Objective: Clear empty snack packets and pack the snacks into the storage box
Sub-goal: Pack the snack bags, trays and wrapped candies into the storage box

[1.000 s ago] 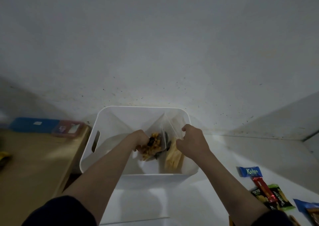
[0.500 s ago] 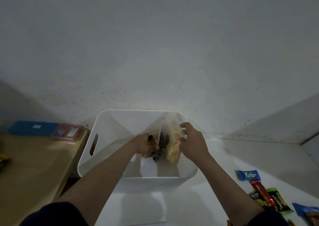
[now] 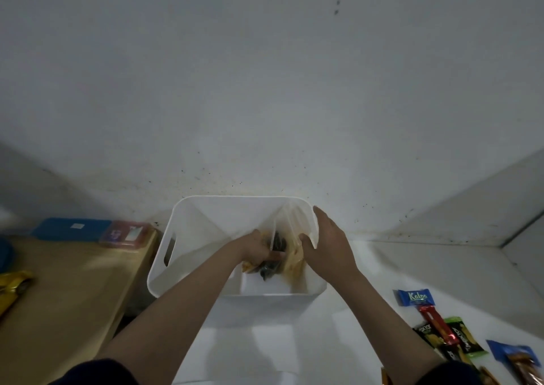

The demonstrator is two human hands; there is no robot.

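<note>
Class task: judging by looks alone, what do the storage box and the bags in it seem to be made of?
Storage box: apparently white moulded plastic, smooth and matte, with rounded corners and a cut-out handle. Snack bags: thin clear plastic film; their contents show through.

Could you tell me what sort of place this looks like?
Probably a room at home: a white plastic storage box on a white surface by a scuffed plain wall, a wooden desk beside it.

The left hand (image 3: pixel 259 248) covers part of the bagged snacks (image 3: pixel 276 255); edge-cropped packets (image 3: pixel 521 361) are unreadable.
</note>
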